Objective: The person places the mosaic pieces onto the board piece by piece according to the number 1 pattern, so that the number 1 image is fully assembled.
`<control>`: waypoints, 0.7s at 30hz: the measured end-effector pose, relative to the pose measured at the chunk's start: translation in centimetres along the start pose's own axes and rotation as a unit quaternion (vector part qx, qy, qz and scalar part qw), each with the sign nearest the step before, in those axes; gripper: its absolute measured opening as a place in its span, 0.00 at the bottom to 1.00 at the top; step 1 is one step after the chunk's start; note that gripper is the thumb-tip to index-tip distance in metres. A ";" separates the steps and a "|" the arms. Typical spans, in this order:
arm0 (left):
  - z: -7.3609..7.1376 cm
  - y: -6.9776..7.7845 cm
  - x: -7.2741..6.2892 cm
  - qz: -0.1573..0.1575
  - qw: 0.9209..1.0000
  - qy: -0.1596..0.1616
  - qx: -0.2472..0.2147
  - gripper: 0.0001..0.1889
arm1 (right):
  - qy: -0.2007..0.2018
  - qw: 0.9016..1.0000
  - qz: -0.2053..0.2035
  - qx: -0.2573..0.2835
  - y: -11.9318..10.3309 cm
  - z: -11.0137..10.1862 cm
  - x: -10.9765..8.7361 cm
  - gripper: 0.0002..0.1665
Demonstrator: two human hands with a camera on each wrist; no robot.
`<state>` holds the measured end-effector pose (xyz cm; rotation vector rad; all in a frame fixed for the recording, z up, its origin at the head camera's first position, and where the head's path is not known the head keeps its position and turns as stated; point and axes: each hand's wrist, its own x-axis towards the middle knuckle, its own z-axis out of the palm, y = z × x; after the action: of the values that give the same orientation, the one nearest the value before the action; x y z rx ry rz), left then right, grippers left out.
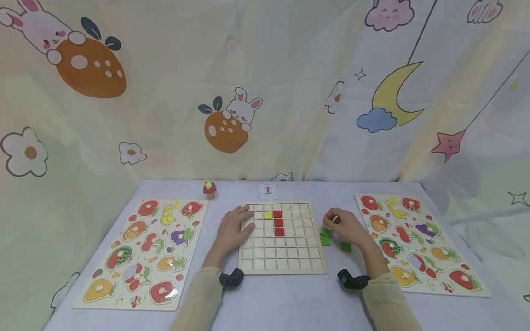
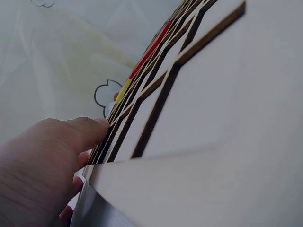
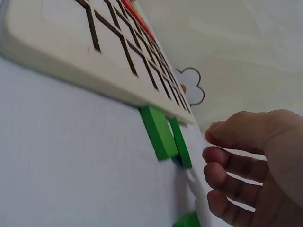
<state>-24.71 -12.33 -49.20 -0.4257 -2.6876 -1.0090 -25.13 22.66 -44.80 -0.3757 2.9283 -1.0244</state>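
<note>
Left hand spread, fingertips and thumb on the left edge of the grid board. Right hand off the board's right side, fingers curled; can't tell if they pinch anything. Green tiles lie nearest the right hand: two just left of it, between hand and board, one bodyward of it. Squarish, no clear long axis. Red tiles sit between both hands.

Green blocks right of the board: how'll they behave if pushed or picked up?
The green blocks look stiff: crisp, straight edges. Flat faces suggest they'd slide rather than roll. Being small next to the board, they're probably light.
</note>
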 end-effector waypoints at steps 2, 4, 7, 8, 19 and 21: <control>0.0 0.0 0.0 -0.002 1.000 -0.001 0.003 0.19 | -0.018 1.000 -0.001 -0.003 0.4 -0.2 0.0 0.07; 0.0 -0.1 0.1 -0.003 1.000 -0.002 0.006 0.20 | -0.038 0.999 -0.006 0.000 0.7 -0.4 -0.1 0.08; 0.1 -0.1 0.1 -0.002 1.000 0.000 0.006 0.20 | -0.073 0.997 -0.017 0.010 0.9 -0.9 -0.4 0.11; 0.1 -0.1 0.1 0.003 1.000 0.005 0.003 0.20 | -0.086 0.996 -0.020 0.015 1.0 -1.0 -0.4 0.14; 0.1 0.0 0.0 0.009 1.000 0.008 0.002 0.20 | -0.131 0.991 -0.027 0.021 1.5 -1.3 -0.8 0.19; 0.0 -0.1 0.1 0.002 1.000 0.000 0.004 0.20 | -0.116 0.993 -0.024 0.005 1.6 -1.3 -0.8 0.18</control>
<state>-24.79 -12.38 -49.25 -0.4298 -2.6886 -0.9976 -24.84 24.82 -44.82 -0.5284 2.7179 -0.9301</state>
